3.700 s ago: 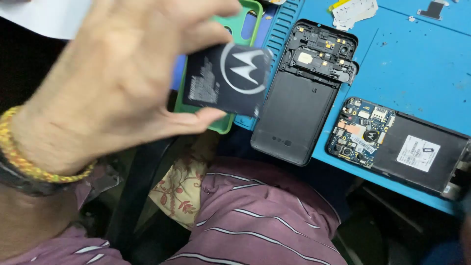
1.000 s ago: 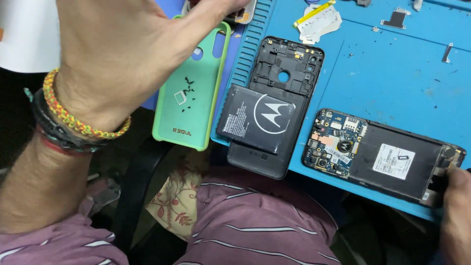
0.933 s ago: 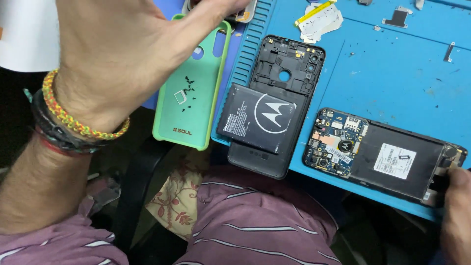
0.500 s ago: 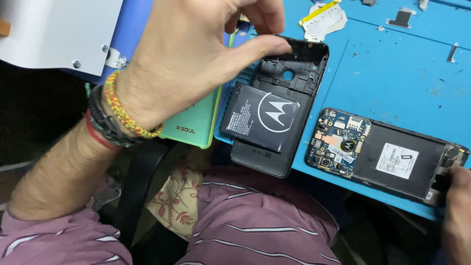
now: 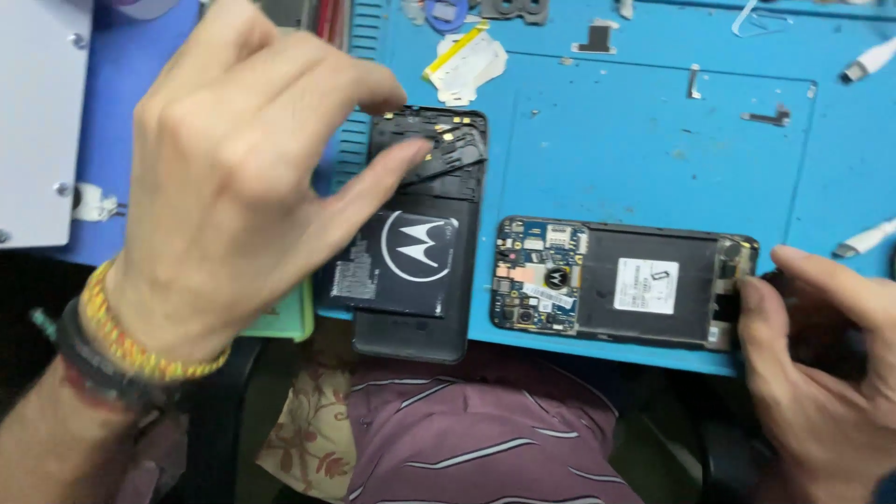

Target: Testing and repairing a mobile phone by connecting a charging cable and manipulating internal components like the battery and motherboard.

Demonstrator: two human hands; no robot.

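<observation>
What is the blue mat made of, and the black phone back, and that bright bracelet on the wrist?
The blue mat looks like soft matte rubber or silicone: moulded ridges and grooves, no shine. The black phone back seems hard matte plastic, with a dull, even surface and moulded cut-outs. The bracelet on the left hand's wrist looks like braided yellow and red thread, though blur makes this uncertain.

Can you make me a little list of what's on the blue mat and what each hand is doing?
left hand: fingers on the upper end of the black back cover
right hand: fingers at the end of the opened phone
battery: black, flat, lying on the back cover
opened phone: circuit board showing, lies on the blue mat
green case: mostly hidden under the left hand
white cable ends: right edge of the mat
</observation>
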